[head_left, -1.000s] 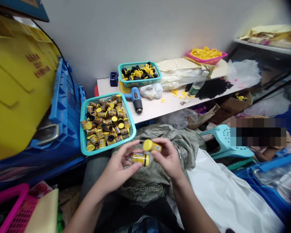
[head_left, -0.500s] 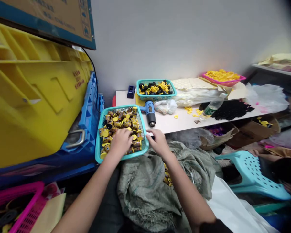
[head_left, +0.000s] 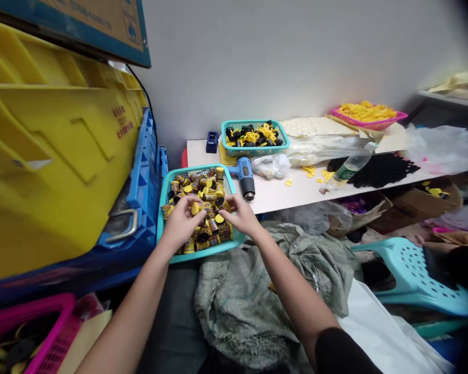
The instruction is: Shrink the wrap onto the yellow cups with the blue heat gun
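Note:
A turquoise plastic basket (head_left: 161,223) holds many small brown-and-yellow printed cylinders (head_left: 212,239), some showing yellow round ends and some black. My left hand (head_left: 181,221) is over the basket's middle, its thumb and fingers closed on one small yellow-capped cylinder (head_left: 200,208), held above the heap. At the basket's right side, my right hand (head_left: 242,214) has its thumb and forefinger around another small cylinder (head_left: 223,205), low among the others. Just behind the right hand a blue heat gun (head_left: 245,176) lies on the white table.
A second turquoise basket (head_left: 257,150) of black and yellow parts stands on the white table (head_left: 269,197), near a plastic bottle (head_left: 351,167) and a pink tray (head_left: 378,124). Yellow and blue crates (head_left: 62,150) rise at left. A green woven sack (head_left: 234,306) lies in front.
My left hand has lifted a cylinder out of the heap. My right hand has moved from the basket's rim inward onto the cylinders. The view has shifted slightly.

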The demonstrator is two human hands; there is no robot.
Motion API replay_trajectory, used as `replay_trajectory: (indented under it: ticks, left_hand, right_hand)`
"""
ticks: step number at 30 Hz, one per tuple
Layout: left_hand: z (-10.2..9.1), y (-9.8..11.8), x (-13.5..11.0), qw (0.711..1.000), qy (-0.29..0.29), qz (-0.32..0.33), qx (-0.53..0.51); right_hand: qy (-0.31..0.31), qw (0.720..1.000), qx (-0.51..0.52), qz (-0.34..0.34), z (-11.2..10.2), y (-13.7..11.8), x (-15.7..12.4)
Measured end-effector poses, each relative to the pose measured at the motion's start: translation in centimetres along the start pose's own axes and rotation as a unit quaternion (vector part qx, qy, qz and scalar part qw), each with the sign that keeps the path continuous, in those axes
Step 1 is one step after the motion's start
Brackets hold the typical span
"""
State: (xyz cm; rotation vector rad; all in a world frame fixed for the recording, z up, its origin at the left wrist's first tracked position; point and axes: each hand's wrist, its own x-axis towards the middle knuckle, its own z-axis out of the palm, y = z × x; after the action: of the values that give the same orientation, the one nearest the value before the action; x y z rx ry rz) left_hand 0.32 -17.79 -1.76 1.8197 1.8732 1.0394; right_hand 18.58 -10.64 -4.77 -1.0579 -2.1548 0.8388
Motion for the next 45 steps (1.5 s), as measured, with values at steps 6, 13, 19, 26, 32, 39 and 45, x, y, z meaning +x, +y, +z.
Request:
replay_trajectory:
  ticks: [6,13,19,26,32,39,45]
  left_hand:
    - [-2.3,3.6,-8.4,0.947,0.007,-0.046,-0.319]
    - [-2.2,6.0,-11.8,0.936,0.006,0.002,-0.353]
    - [-2.4,6.7,-12.5,0.950,0.009,0.020,-0.312]
    - [-2.0,7.1,-13.1,0.921,-0.017,-0.049,-0.385]
    - [-1.5,6.8,-12.8,0.891,-0.023,-0.092,-0.444]
    - [-0.9,6.2,-12.1,0.874,-0.052,-0.201,-0.439]
    - [-0.8,6.1,-12.1,0.862,-0.055,-0.260,-0.432]
  right_hand:
    - [0.057,0.977,0.188,-0.077,-1.9,-4.7,-8.2]
    - [0.107,0.949,0.289,-0.063,-2.4,-7.3,-12.3]
    - [0.143,0.967,0.194,-0.085,-3.2,-7.7,-13.9]
    - [0.230,0.967,0.105,0.040,-4.7,-3.9,-18.5]
    - [0.238,0.924,-0.075,0.291,-5.5,3.0,-22.1]
    - [0.052,0.952,-0.085,0.289,-3.9,5.6,-21.8]
    - [0.050,0.967,-0.051,0.245,-2.8,3.6,-17.8]
